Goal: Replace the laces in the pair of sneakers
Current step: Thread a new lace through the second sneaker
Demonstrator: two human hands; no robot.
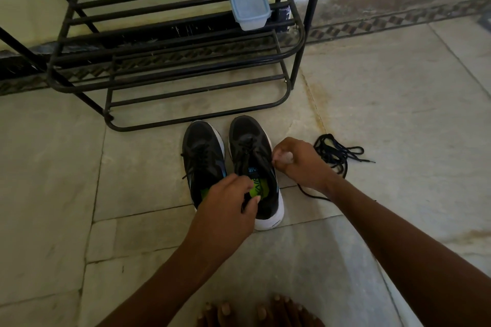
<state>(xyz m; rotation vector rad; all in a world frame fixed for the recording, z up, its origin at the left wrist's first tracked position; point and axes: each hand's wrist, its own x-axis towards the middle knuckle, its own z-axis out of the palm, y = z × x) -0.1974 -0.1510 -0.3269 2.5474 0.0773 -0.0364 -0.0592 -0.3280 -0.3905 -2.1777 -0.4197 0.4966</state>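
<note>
In the head view, two black sneakers with white soles are stood side by side on the stone floor (398, 114), toes toward a black metal shoe rack (170, 66), heels toward the person; that orientation puts the eyelets and the tongues within easy reach of both arms. The left sneaker (203, 156) is left untouched and is laced throughout. The right sneaker (252, 156) is the one being worked.

The left hand (228, 204) is laid over the heel opening of the right sneaker, its fingers curled at the collar just below the tongue; it is judged that the shoe is being steadied there, or the upper end of the lace held, though which cannot be told. The right hand (295, 162) is held just beside the outer edge of the same sneaker with its fingertips drawn together in a pinch. A lace end appears to be drawn sideways out of the eyelets, but the strand itself is too thin and dark to be confirmed.

A loose bundle of black laces (337, 152) is laid on the floor just right of the right hand, kept near, probably as the replacement pair. A lidded plastic container (249, 6) is set on the rack. The task is judged to be at an early stage.
</note>
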